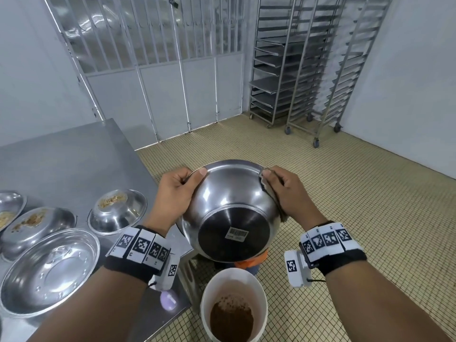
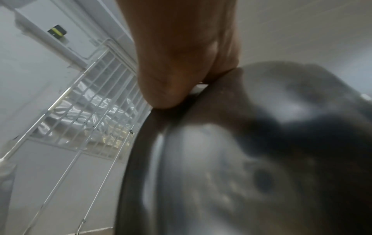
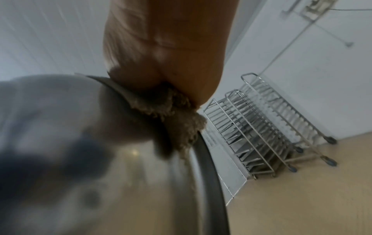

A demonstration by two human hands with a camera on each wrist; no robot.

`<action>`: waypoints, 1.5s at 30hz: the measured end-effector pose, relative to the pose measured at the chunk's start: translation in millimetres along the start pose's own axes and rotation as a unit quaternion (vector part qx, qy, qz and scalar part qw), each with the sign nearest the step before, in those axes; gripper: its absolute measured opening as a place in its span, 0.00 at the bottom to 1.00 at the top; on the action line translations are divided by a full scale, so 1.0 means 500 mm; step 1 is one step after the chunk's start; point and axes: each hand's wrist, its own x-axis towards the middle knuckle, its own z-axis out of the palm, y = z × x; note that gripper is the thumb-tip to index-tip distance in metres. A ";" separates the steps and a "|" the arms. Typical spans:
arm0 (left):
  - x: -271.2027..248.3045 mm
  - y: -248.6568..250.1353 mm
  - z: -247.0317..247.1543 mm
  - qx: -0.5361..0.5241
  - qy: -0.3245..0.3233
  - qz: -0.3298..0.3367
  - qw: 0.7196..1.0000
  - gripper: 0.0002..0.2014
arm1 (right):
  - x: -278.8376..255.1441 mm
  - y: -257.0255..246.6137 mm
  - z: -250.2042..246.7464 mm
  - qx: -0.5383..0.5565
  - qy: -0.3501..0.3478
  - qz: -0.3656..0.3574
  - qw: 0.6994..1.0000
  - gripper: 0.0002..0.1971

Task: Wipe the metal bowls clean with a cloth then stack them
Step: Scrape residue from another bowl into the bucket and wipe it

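A large round shiny steel bowl [image 1: 229,208] is held up in the air over the tiled floor, tipped so its flat dark base with a barcode sticker [image 1: 237,234] faces the head camera. It hangs just right of the grey steel worktop [image 1: 61,156] and above a white plastic bucket holding brown crumbs [image 1: 233,309].

The left hand [image 1: 175,191] has its grip closed on the bowl's left rim, thumb lying over the outer wall and fingers curled behind the edge; the left wrist view shows the thumb pressed on the rim. The right hand [image 1: 286,191] has its grip closed on a beige frayed cloth [image 1: 271,193], pressing it against the bowl's right rim and outer wall. In the right wrist view the cloth [image 3: 177,120] is bunched under the fingers over the rim.

On the worktop, well apart from the held bowl, lie four other steel bowls: one clean shallow bowl [image 1: 49,272] nearest the camera, and three overturned ones with brown residue on their bases [image 1: 117,211], [image 1: 37,228], [image 1: 9,206].

Steel tray racks on castors [image 1: 308,70] stand against the far wall.
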 end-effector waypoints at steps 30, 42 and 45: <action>0.013 -0.012 -0.010 0.048 -0.059 0.025 0.997 0.34 | 0.026 -0.043 -0.024 0.000 -0.010 -0.020 1.000 0.13; 0.029 0.013 0.002 0.044 -0.022 0.026 0.998 0.28 | 0.014 -0.015 0.010 -0.022 0.013 -0.021 0.999 0.15; 0.017 0.012 0.015 0.061 -0.025 0.029 0.997 0.28 | 0.021 -0.034 0.005 -0.044 -0.007 -0.024 0.999 0.13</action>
